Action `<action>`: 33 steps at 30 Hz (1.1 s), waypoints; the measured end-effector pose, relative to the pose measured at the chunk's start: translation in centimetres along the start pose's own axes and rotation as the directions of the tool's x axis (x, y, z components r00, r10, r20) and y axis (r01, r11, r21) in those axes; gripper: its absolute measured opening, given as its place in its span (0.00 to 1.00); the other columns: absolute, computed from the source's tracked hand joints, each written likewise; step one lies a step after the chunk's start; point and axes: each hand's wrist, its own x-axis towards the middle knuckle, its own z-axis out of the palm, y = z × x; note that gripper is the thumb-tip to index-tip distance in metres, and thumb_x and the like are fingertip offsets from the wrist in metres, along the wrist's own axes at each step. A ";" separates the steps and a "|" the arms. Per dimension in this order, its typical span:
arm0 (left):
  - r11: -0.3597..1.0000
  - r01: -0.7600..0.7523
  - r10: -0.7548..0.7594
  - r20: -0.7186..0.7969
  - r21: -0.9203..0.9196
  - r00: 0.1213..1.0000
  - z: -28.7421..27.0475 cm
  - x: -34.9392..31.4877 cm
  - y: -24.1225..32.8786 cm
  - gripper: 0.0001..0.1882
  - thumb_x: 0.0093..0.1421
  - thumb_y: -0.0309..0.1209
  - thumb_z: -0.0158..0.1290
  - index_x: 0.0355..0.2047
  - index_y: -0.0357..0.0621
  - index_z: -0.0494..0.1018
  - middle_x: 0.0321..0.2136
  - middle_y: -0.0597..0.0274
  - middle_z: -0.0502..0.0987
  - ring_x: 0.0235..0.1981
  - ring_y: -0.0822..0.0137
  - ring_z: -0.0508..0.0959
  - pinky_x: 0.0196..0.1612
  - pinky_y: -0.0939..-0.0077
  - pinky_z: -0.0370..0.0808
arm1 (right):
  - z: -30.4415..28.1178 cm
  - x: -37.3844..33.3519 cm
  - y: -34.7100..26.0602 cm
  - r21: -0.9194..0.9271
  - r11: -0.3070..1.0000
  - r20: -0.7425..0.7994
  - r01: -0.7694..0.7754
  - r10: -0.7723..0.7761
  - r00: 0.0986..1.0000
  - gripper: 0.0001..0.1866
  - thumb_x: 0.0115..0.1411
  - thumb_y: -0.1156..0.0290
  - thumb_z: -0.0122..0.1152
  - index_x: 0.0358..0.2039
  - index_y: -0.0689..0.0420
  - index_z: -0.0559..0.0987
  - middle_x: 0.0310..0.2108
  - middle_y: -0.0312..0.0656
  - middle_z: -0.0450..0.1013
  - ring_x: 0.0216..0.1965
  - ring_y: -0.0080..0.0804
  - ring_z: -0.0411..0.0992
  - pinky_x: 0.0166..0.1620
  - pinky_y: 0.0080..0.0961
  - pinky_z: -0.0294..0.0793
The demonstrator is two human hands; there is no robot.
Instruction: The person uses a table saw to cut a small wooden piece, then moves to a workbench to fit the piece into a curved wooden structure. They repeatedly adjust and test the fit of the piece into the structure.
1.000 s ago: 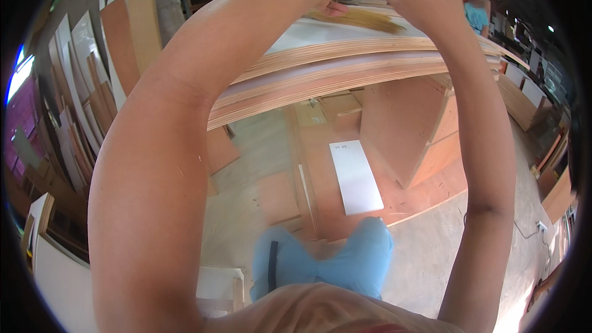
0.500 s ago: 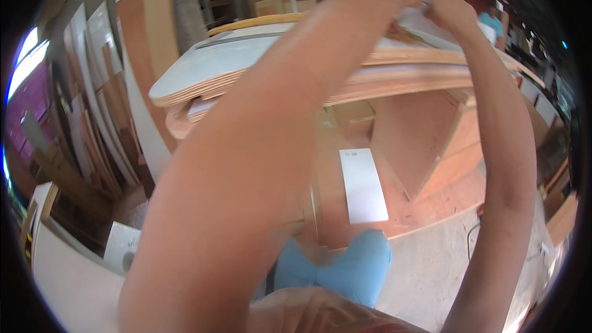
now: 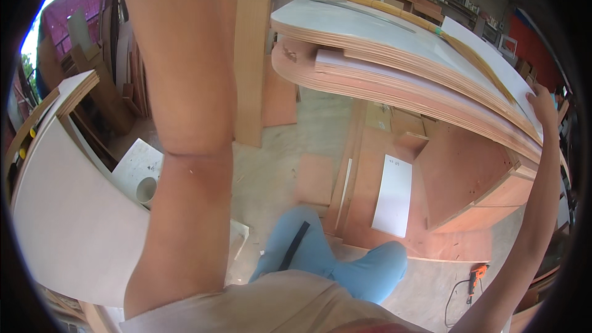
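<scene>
My left arm (image 3: 191,86) reaches straight up past the top edge, so my left hand is out of sight. At the far right, my right hand (image 3: 544,110) is closed at the edge of a thin white sheet (image 3: 478,43); what its hidden fingers do behind the edge is unclear. That sheet lies over a stack of plywood panels (image 3: 394,46) with pale tops and rounded corners. A straw broom (image 3: 459,42) with a green binding rests on top. Near it lies a flat grey metal strip (image 3: 370,13).
Below the stack stands an open plywood cabinet (image 3: 472,176), with a small white board (image 3: 393,196) beside it. An orange corded power tool (image 3: 475,276) is on the floor. Tall boards (image 3: 253,55) lean at the left. A curved white panel (image 3: 74,209) stands nearer, beside a white tube (image 3: 146,190).
My hands, together over the stack before, are now apart. My left arm has swung left and up, and my right hand is at the white sheet's edge. The view has turned left.
</scene>
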 end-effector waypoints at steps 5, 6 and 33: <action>0.953 0.147 0.099 -0.731 0.265 0.676 -4.0 -13.8 0.7 0.15 0.65 0.43 0.49 0.29 0.47 0.73 0.28 0.62 0.78 0.37 0.57 0.79 0.45 0.50 0.69 | -5.1 -2.6 -5.7 -0.069 0.993 -0.501 -0.093 0.046 0.864 0.23 0.64 0.55 0.60 0.57 0.50 0.80 0.53 0.48 0.79 0.57 0.48 0.76 0.60 0.37 0.71; 0.941 0.231 0.054 -0.785 0.247 0.617 -4.3 -16.0 0.4 0.13 0.67 0.41 0.49 0.33 0.46 0.74 0.29 0.63 0.77 0.37 0.62 0.78 0.42 0.57 0.69 | -6.7 -3.7 -8.2 -0.003 0.998 -0.599 -0.067 0.052 0.799 0.22 0.65 0.55 0.60 0.57 0.49 0.81 0.53 0.47 0.79 0.57 0.46 0.76 0.61 0.36 0.71; 0.564 0.790 -0.680 -0.407 0.241 0.610 -13.2 -23.9 -9.5 0.18 0.68 0.28 0.48 0.54 0.31 0.74 0.47 0.56 0.81 0.50 0.68 0.78 0.55 0.74 0.71 | -8.8 -19.8 -49.8 0.417 0.572 -0.449 0.706 -0.546 0.708 0.35 0.48 0.64 0.73 0.58 0.58 0.74 0.43 0.45 0.77 0.43 0.45 0.76 0.47 0.38 0.76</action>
